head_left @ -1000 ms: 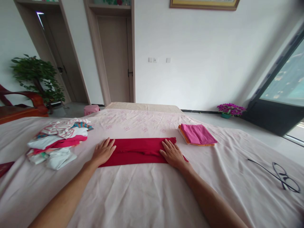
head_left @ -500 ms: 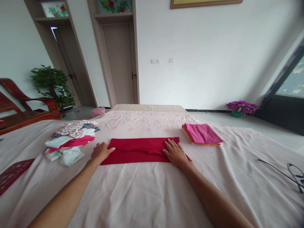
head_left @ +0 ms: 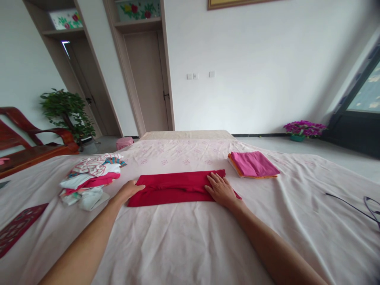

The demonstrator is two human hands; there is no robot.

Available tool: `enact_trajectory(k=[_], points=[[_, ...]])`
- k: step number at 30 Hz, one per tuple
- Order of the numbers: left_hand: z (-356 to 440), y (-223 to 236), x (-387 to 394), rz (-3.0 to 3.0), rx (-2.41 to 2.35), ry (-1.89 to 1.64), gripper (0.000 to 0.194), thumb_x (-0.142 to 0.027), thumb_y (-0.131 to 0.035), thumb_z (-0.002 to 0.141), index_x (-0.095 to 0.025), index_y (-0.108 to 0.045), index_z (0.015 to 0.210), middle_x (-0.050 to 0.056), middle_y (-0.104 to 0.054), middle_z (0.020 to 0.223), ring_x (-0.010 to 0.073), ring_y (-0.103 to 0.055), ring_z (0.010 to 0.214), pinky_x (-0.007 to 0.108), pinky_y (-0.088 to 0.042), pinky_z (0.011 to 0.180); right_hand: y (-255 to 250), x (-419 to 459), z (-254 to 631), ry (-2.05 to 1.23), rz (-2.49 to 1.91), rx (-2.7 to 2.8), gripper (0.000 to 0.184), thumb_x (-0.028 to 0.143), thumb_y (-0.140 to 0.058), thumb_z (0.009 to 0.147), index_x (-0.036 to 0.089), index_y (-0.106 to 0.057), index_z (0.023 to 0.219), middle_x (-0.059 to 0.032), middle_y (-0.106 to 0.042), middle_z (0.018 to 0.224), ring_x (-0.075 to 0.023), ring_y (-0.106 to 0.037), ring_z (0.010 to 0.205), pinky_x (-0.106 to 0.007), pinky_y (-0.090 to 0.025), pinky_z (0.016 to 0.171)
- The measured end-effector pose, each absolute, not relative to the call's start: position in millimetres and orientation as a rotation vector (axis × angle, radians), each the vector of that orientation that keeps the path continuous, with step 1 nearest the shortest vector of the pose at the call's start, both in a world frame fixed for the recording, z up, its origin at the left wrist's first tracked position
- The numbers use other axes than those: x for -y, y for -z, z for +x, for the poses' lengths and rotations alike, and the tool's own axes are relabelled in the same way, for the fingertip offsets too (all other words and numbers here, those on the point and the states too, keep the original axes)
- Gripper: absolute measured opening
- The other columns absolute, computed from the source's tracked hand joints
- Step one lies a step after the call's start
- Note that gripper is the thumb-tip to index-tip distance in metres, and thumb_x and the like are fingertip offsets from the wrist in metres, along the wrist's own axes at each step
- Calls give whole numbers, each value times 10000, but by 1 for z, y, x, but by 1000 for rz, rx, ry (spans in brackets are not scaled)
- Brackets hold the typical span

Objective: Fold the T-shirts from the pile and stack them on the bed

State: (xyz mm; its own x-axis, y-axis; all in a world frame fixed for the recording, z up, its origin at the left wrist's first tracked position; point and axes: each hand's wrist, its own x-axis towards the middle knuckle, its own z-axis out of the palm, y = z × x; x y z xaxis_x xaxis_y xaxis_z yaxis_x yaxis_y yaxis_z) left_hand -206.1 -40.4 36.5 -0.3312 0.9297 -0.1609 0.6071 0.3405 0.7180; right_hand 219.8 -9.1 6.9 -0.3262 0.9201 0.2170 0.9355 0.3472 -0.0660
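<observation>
A dark red piece of folded clothing (head_left: 175, 186) lies in a long flat strip across the bed in front of me, a wrinkle running along its middle. At its left end is my left hand (head_left: 128, 190), thumb on top of the fabric and the other fingers curled at the edge, partly hidden. My right hand (head_left: 221, 190) rests flat on the right end, fingers spread and palm down. Beyond it, to the right, sits a neat stack of folded clothes with a pink one (head_left: 253, 164) on top and orange beneath.
A loose heap of clothes (head_left: 93, 178) lies at the left. A red patterned panel (head_left: 22, 227) is at the left edge, and eyeglasses (head_left: 371, 209) lie at the far right. The pale bedsheet (head_left: 178, 245) has wrinkles. A wooden bench (head_left: 38, 138) stands beyond, at left.
My left hand's fingers have drawn in at the left end of the red clothing and show less. My right hand stays flat. The view has tilted slightly.
</observation>
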Motion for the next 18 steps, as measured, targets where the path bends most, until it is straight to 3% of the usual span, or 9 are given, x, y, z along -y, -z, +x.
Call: enact_trajectory(k=[5,10,14,18], points=[[-201,-58,49,1240,-1803,-759,436,-499,-707,708,-187,-665,1009,65,-769,862,248,-728,855,319,-576,730,-8,10,220,93,-1658,2378,648,574,-287,963,207,-376,1489,-92,-305,1571,-275,-251,1443,-460,-160,1157],[-181,-98,40,1139,-1536,-813,426,-452,-726,670,-206,-626,1003,45,-762,847,239,-724,854,321,-567,794,-11,11,221,62,-1654,2387,654,574,-289,961,205,-364,1495,-92,-296,1574,-278,-251,1443,-456,-150,1158],[-136,-114,27,1284,-1575,-841,301,-359,-664,690,-180,-576,915,22,-709,720,214,-704,733,290,-545,667,-12,11,221,45,-1658,2382,652,581,-294,960,212,-372,1492,-92,-295,1575,-282,-249,1443,-454,-141,1159],[-89,-100,13,1391,-1604,-831,140,-249,-586,719,-188,-512,822,-16,-610,609,154,-628,580,229,-453,533,-12,12,221,38,-1649,2379,638,577,-286,966,221,-377,1489,-92,-296,1575,-276,-246,1445,-453,-140,1158]])
